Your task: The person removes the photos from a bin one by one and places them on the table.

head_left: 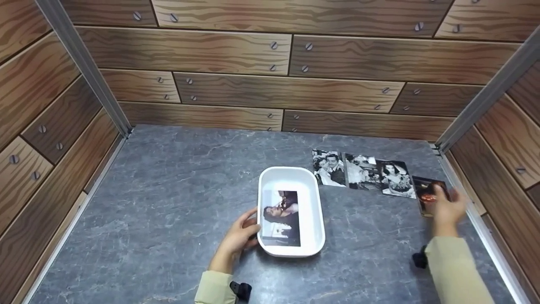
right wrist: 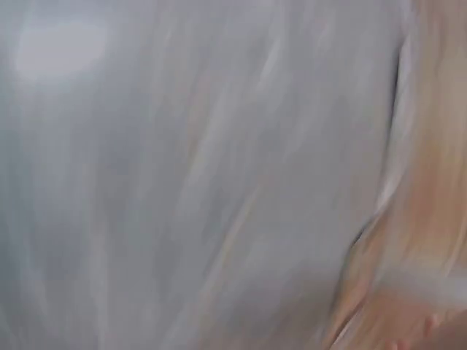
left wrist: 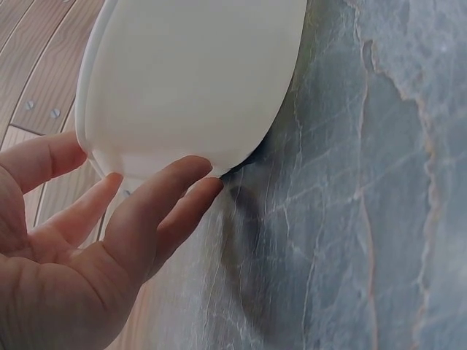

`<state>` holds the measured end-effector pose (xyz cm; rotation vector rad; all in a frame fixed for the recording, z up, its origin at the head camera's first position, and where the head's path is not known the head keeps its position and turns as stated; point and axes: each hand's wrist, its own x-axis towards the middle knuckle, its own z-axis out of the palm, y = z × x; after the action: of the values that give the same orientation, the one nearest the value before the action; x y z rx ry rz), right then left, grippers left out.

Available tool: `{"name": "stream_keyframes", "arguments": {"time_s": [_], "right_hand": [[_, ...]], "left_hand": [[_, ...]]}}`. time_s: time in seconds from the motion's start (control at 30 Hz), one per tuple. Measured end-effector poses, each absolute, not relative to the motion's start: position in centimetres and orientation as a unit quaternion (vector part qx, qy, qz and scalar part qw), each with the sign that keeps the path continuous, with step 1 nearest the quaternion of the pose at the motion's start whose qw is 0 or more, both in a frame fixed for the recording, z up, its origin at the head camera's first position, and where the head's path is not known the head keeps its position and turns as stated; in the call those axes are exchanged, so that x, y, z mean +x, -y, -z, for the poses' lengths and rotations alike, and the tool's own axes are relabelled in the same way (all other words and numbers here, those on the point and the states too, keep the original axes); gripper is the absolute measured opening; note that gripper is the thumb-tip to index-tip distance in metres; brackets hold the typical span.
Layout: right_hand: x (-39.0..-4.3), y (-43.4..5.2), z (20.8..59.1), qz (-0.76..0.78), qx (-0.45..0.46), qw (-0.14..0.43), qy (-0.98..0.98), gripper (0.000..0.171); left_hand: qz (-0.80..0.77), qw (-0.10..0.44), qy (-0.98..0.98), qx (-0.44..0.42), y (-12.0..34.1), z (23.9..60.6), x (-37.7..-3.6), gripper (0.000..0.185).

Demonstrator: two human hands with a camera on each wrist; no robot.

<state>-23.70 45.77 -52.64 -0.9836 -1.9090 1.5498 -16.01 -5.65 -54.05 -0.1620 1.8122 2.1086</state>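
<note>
Grey marbled counter (head_left: 177,198), boxed in by wood-plank-print walls (head_left: 236,50) on three sides, metal corner posts (head_left: 82,63) left and right.

White oblong tray (head_left: 314,198) sits mid-counter, one photo (head_left: 282,217) lying flat inside it. Row of three black-and-white photos (head_left: 363,171) lies on the counter right of the tray, edges touching or nearly so. A fourth, darker photo with red in it (head_left: 427,190) is at the row's right end, close to the right wall rail. Nothing lies between tray and photo row.

Left hand (head_left: 238,238): forearm comes up from the bottom edge, fingers relaxed and mostly straight against the tray's left rim, thumb near the rim top. Steadying, not clamped round it.

Right hand (head_left: 445,209): arm in a beige sleeve (head_left: 453,270), reaching forward to the right, hand over the dark photo and covering its lower right part. Motion-blurred; cannot tell if the fingers have pinched it or just touch it.

Left wrist view adds: the tray's outer wall (left wrist: 190,73) close up, fingertips (left wrist: 193,171) touching its bottom edge where it meets the counter, palm open. Head view doesn't show that contact.

Right wrist view: all blur, grey surface plus a skin-toned smear on the right; no grip detail.
</note>
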Motion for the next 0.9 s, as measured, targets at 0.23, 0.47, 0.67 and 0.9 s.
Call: {"name": "stream_keyframes", "arguments": {"time_s": [0.23, 0.47, 0.67, 0.9], "right_hand": [[-23.9, -36.0, 49.9, -0.587, -0.241, 0.185, 0.751, 0.064], [-22.1, -27.3, 48.8, -0.634, -0.125, 0.135, 0.751, 0.062], [-19.9, -21.1, 49.1, -0.661, -0.050, 0.102, 0.741, 0.061], [-18.2, -15.8, 50.9, -0.645, -0.071, -0.016, 0.760, 0.070]], "left_hand": [[-0.743, 0.178, -0.643, -0.064, 5.8, 54.2, -16.1, 0.061], [-0.739, 0.175, -0.647, -0.070, 5.6, 54.2, -16.0, 0.060], [-0.728, 0.172, -0.659, -0.075, 5.3, 54.0, -15.9, 0.059], [-0.733, 0.167, -0.654, -0.077, 5.3, 53.9, -15.8, 0.059]]}}
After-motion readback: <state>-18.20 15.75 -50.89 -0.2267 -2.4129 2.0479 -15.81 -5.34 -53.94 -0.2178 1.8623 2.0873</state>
